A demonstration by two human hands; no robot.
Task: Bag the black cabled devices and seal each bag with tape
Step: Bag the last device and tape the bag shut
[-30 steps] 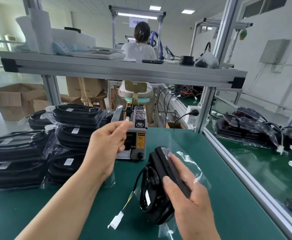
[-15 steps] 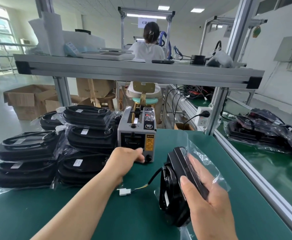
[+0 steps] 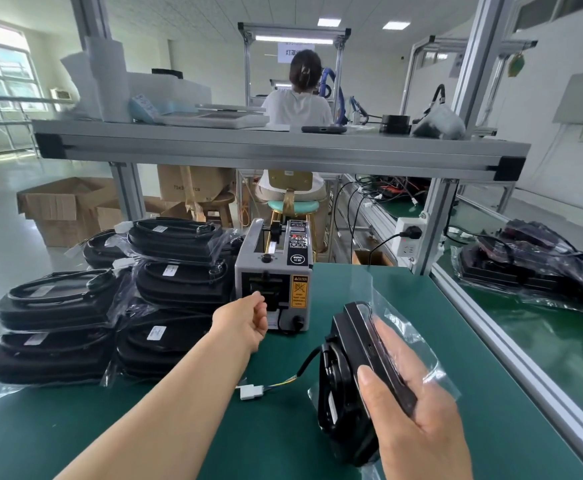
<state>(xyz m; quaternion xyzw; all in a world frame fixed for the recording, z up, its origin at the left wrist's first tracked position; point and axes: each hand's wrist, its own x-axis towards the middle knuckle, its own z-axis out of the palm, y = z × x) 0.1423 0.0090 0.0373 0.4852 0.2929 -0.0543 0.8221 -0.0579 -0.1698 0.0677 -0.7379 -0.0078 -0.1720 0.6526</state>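
On your worktop, the tape dispenser sits mid-frame, with bagged devices stacked to its left. Your left hand is at its front. Your right hand, lower right, holds a device, whose connector lies between your arms.

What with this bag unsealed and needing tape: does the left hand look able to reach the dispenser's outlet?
Probably yes: the left hand sits right at the front outlet of the tape dispenser, nothing between them; the right hand holds the bagged device aside.

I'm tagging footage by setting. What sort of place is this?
Most likely a factory packing line: a green-matted workbench with an automatic tape dispenser, stacks of bagged black devices, and another worker seated at a bench beyond.
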